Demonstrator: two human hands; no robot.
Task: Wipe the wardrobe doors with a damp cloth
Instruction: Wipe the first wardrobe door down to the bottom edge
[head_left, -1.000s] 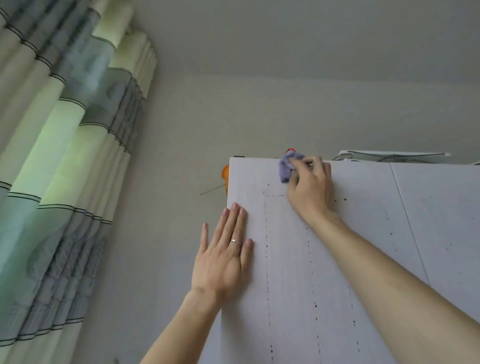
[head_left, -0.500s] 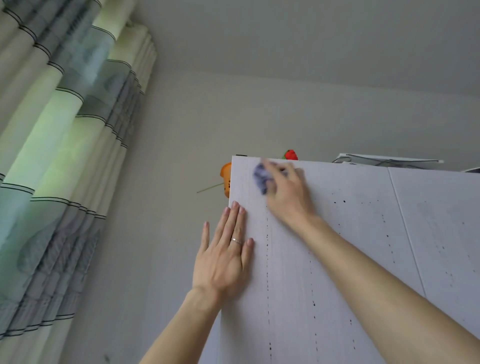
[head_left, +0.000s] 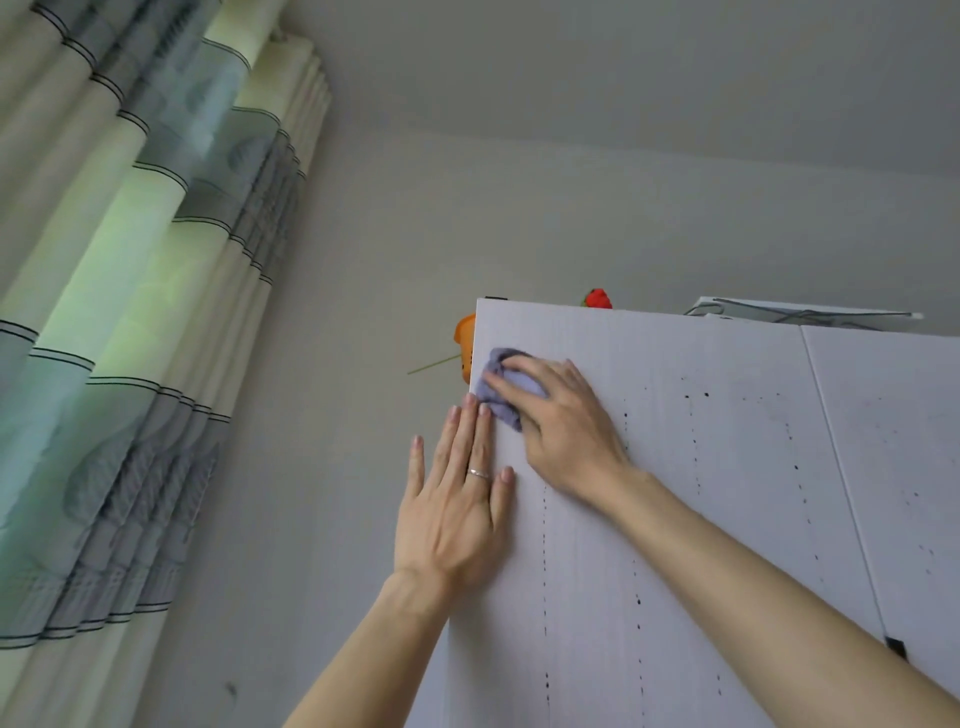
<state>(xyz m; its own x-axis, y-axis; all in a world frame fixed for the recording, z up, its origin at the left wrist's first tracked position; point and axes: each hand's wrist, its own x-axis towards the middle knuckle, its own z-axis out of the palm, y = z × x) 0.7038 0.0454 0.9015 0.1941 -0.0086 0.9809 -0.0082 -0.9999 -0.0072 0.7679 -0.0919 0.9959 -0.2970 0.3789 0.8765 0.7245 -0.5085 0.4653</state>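
Observation:
A white wardrobe door (head_left: 675, 493) fills the lower right, marked with rows of small dark specks. My right hand (head_left: 563, 421) presses a crumpled lilac cloth (head_left: 501, 387) against the door's upper left corner, its fingers curved over the cloth. My left hand (head_left: 457, 514) lies flat with straight fingers on the door's left edge, just below the cloth; a ring shows on one finger. A second door (head_left: 893, 467) adjoins on the right.
Striped green and grey curtains (head_left: 130, 312) hang at the left. An orange object (head_left: 465, 345) sticks out behind the wardrobe's left edge. On top of the wardrobe are a red item (head_left: 597, 299) and a white box (head_left: 805, 313). Bare wall lies between the curtain and the wardrobe.
My right hand has slid the cloth leftward and down along the door's top, from near the middle to the upper left corner. My left hand has stayed in place.

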